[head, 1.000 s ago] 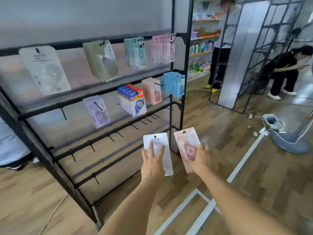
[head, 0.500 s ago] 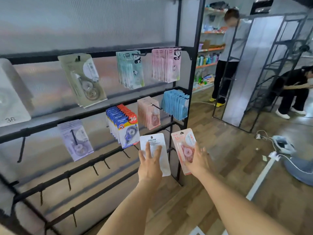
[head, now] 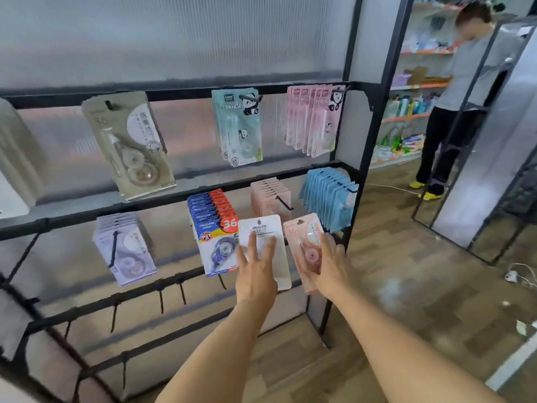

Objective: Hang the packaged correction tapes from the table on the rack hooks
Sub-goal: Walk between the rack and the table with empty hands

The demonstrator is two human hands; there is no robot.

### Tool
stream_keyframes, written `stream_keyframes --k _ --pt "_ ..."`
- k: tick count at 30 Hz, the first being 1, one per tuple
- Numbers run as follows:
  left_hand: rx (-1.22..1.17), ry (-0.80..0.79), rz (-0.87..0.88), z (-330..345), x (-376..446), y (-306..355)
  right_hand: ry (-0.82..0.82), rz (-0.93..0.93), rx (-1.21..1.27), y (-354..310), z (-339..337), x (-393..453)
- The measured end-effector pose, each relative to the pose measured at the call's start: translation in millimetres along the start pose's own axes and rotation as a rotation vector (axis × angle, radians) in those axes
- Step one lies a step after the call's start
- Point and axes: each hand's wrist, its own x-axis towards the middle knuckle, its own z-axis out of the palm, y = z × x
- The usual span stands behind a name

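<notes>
Both hands had risen and closed in on the rack (head: 353, 181) since the earlier frames, and the two packs they carried now stood level with its middle row of hooks. The left hand (head: 255, 271) held the white correction tape pack (head: 266, 239) upright with its printed back toward the camera; three fingers (head: 252, 242) lay straight against that back, and the thumb was hidden behind the card, so how the grip closed could not be told in full. The right hand (head: 331, 266) held the pink correction tape pack (head: 305, 245) at its right edge, fingers curled round the card, the pack tilted slightly left. The two packs stood just beside each other, apart by a narrow gap.

Directly beyond them, the middle row carried a stack of blue-and-red packs (head: 216, 228) to the left, a stack of pink packs on a black hook (head: 286, 203) behind, and a stack of blue packs (head: 329, 199) to the right. The white pack overlapped the right edge of the blue-and-red stack. The row below showed bare black hooks. A person in a grey top (head: 462, 97) stood at far right beside shop shelves.
</notes>
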Motion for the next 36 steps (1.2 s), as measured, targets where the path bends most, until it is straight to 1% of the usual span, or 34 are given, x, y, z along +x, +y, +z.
stream_keyframes --k 4,10,19,26,30,33,36 --pt "0.021 0.052 -0.065 4 7 15 -0.014 -0.086 0.056 7 0 28" --pt "0.008 0.102 -0.128 10 23 26 -0.042 -0.157 0.039 7 6 53" --pt "-0.010 0.109 -0.143 17 42 21 -0.046 -0.157 0.008 0 25 76" --pt "-0.050 0.131 -0.119 16 42 22 -0.073 -0.168 0.075 -16 21 90" --pt "-0.059 0.150 -0.109 21 29 30 0.031 -0.181 0.100 -11 14 70" --pt "-0.053 0.150 -0.095 21 16 38 0.145 -0.260 0.209 -9 11 53" --pt "-0.064 0.173 -0.098 15 0 39 0.164 -0.319 0.309 -18 8 37"
